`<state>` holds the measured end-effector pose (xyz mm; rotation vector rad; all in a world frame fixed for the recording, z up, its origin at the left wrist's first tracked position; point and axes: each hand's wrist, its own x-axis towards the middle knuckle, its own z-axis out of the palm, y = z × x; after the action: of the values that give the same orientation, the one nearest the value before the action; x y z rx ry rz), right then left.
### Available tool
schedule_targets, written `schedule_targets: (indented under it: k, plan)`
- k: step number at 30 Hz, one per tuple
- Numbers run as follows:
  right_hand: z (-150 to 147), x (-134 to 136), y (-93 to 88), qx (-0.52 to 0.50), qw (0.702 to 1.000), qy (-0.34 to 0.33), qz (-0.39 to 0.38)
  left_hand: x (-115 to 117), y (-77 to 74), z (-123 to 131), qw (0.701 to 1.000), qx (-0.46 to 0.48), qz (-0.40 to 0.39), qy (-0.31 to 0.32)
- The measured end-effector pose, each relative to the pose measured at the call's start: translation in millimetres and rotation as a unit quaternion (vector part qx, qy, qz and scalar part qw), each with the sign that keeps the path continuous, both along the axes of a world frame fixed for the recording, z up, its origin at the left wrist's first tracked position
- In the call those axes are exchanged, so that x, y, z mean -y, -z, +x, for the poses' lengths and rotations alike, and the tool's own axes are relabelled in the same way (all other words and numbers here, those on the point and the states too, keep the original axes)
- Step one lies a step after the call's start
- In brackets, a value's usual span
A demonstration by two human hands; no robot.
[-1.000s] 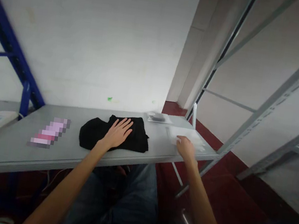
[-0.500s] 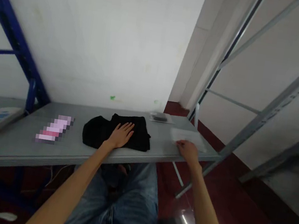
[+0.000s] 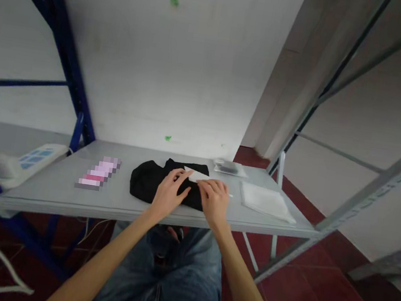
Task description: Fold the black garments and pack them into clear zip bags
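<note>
A black folded garment (image 3: 146, 182) lies on the grey shelf top in front of me. Over its right part is a thin, flat white sheet (image 3: 199, 175); whether it is paper or plastic I cannot tell. My right hand (image 3: 215, 200) pinches the sheet's near edge, with its fingers bent over it. On the garment rests my left hand (image 3: 170, 194), thumb and fingers apart, fingertips at the sheet's left end. To the right lies a stack of whitish translucent plastic bags (image 3: 266, 201), apart from both hands.
A small clear packet with something dark inside (image 3: 230, 168) lies at the back of the grey shelf (image 3: 110, 202). To the left are a pixelated pink item (image 3: 99, 173) and a white power strip (image 3: 38, 161) with a cable. Blue and grey metal frames stand at the sides.
My right hand has moved left from the bag stack to the garment, bringing the white sheet. My left hand has shifted to the sheet's left end. The view has turned slightly left.
</note>
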<state>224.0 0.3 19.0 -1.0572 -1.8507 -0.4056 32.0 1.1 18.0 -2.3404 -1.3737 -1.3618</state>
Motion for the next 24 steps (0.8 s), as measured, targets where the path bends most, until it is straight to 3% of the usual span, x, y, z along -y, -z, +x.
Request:
schedule_targets:
  k: [3, 5, 7, 12, 15, 20, 24]
  plan:
    - [-42, 5, 5.6, 0.036, 0.997, -0.073, -0.009, 13, -0.8, -17, 1.0, -0.004, -0.027, -0.011]
    - [-51, 7, 9.9, 0.042, 0.994, -0.097, -0.019, 15, 1.6, -32, 0.999, 0.003, -0.038, -0.024]
    - [-44, 6, 13.8, 0.032, 0.995, -0.09, -0.035, 14, 4.5, -47, 0.998, 0.023, -0.038, -0.033]
    - [2, -4, 22.2, -0.016, 0.998, 0.002, -0.064, 9, 10.5, -76, 0.993, 0.101, -0.064, -0.015]
    - [16, -10, 24.4, -0.027, 0.996, 0.004, -0.083, 8, 11.9, -86, 0.992, 0.085, -0.093, -0.004]
    - [7, -8, 20.5, -0.025, 0.998, -0.02, -0.062, 19, 2.5, -76, 0.996, -0.039, -0.016, -0.084]
    - [-4, -2, 14.5, 0.01, 0.998, -0.034, -0.052, 29, -7.4, -42, 0.99, -0.123, 0.059, -0.034]
